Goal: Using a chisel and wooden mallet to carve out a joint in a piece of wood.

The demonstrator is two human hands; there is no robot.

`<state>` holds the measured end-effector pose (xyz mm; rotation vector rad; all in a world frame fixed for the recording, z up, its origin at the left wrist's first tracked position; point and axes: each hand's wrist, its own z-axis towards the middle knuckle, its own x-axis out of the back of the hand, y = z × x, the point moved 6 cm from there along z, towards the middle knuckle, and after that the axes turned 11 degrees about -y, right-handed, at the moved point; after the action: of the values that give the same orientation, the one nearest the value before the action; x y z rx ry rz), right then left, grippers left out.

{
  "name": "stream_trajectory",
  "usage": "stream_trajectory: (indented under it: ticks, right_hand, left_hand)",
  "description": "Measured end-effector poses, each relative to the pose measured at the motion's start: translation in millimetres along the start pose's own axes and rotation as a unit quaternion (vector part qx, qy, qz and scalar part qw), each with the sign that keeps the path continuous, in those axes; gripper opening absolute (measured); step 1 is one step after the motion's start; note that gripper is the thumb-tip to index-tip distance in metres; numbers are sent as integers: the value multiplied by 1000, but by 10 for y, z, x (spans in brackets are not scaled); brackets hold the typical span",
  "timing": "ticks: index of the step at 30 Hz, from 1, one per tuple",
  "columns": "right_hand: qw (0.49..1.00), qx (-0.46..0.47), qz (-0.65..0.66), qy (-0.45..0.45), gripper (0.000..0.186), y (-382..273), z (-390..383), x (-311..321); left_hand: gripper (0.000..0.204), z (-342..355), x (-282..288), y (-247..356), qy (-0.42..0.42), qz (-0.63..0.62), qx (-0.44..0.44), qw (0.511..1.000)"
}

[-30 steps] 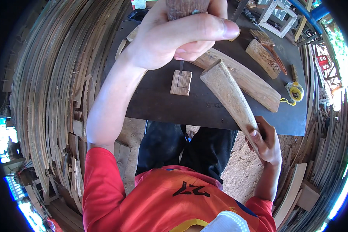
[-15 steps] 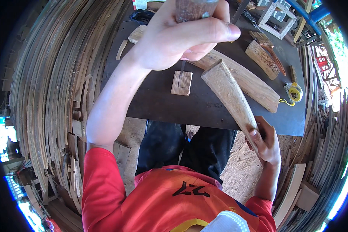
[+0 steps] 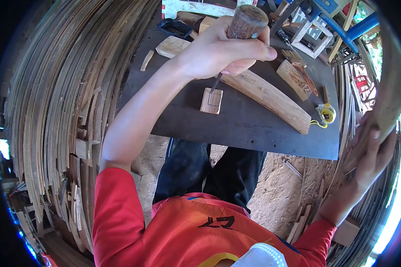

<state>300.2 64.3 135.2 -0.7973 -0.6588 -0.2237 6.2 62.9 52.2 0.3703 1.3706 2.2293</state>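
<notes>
My left hand (image 3: 218, 52) is closed around the wooden handle of a chisel (image 3: 248, 23), held above the table. The chisel's thin blade slants down to a small wooden block (image 3: 210, 106) marked with pencil lines, and its tip appears to touch the block's upper part. Out at the far right, my right hand (image 3: 373, 153) grips a thick wooden club (image 3: 391, 89), raised and slightly blurred. The club's upper end runs into the dark rim of the picture.
Beyond the block, a long curved board (image 3: 267, 100) lies across the dark tabletop (image 3: 178, 120). To its right are a yellow tape measure (image 3: 327, 114), a wooden piece (image 3: 294, 80) and a brush (image 3: 308, 73). A black tray (image 3: 174, 28) sits far left. Stacked planks (image 3: 53, 102) line the left side.
My right hand has swung the club up and out to the right, away from above the table. My left hand still holds the chisel at the block, its handle now tilted further right.
</notes>
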Motion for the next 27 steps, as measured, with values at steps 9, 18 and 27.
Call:
stream_trajectory:
  ticks: [9, 18, 27]
  right_hand:
    - [962, 8, -207, -179, 57, -251, 203, -282]
    - [983, -23, -133, -122, 48, -388, 204, 113]
    - [992, -41, -29, -112, 49, -390, 237, 187]
  left_hand:
    - [20, -51, 27, -21, 30, 0, 16, 999]
    - [18, -3, -50, -19, 17, 8, -5, 1000]
    - [17, -16, -49, -70, 22, 15, -2, 1000]
